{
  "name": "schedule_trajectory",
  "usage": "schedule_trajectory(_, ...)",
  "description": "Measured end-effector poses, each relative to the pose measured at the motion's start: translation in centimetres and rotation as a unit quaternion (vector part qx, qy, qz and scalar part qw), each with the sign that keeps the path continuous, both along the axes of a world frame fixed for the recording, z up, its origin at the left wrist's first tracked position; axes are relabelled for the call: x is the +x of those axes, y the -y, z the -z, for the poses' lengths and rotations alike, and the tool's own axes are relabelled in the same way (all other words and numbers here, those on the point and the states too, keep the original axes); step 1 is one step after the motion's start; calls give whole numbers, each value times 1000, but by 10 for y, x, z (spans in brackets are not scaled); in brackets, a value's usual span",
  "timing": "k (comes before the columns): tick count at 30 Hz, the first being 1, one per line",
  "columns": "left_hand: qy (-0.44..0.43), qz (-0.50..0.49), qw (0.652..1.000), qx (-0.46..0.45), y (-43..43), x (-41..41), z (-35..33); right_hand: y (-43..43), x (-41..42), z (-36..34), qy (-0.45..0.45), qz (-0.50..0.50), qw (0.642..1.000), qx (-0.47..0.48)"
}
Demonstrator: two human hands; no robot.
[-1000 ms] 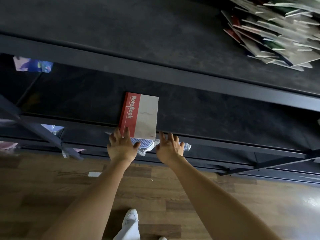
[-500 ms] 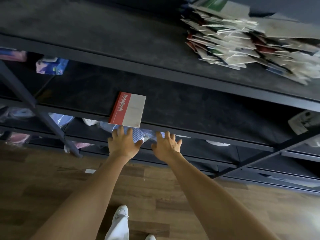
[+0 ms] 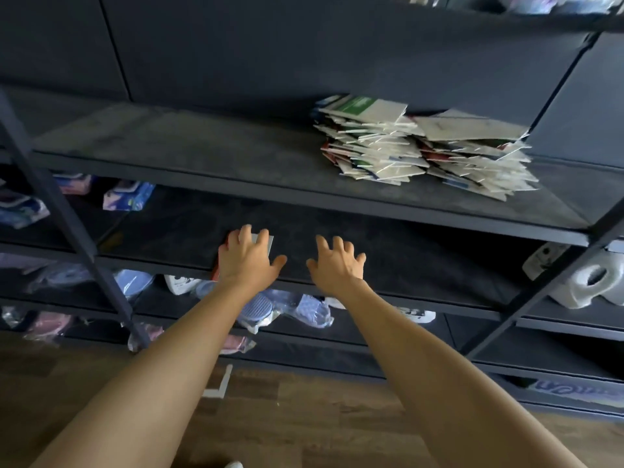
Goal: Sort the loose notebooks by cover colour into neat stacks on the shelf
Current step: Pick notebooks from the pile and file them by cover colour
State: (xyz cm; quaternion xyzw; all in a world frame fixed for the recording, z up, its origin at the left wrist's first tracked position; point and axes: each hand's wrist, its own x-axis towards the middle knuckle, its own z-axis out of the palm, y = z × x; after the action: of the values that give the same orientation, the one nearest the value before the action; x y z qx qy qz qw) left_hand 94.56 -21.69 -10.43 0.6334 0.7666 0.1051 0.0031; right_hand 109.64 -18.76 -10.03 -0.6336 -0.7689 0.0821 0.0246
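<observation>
Red notebook lies on the middle shelf of the dark rack, at the front edge and towards the left. It shows a red spine strip and a pale grey cover, but most of it is hidden under the left hand, which rests on it with fingers spread. The right hand is just beside, over the same front edge, fingers splayed wide and holding nothing; whether it touches the board I cannot tell. From the notebook the dark board runs rightwards to the slanted right brace. A slanted left brace crosses the front edge well left of the hands. The upper shelf juts forward above, and on its right half sits the pile of notebooks, loose and fanned, with pale covers and green, red and blue strips, reaching near that shelf's front edge.
</observation>
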Motion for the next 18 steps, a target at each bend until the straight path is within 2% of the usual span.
schedule_trajectory(9, -8, 29, 998, 48, -55, 13, -63, -51, 5, -72, -22, 9, 997, 79)
schedule_trajectory(18, -27, 88, 992, 89, -169, -15, -102, -156, -14, -117, -26, 58, 988, 141)
